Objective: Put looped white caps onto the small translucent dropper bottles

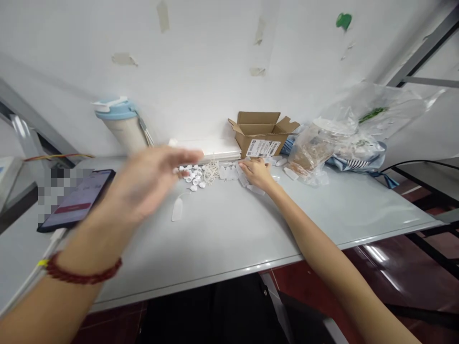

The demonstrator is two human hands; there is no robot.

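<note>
Your left hand spreads wide open, blurred, just left of the white plastic tags, while your right hand rests on them, grip indeterminate, before the far cardboard box.

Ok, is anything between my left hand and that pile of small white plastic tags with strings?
Nothing visible: the blurred left hand has its fingertips right at the edge of the small white plastic tags with strings.

The only view looks from the person's head, forward and down across the table toward the white wall. It sits close above and behind the left hand and right hand, taking a wide, near view.
</note>
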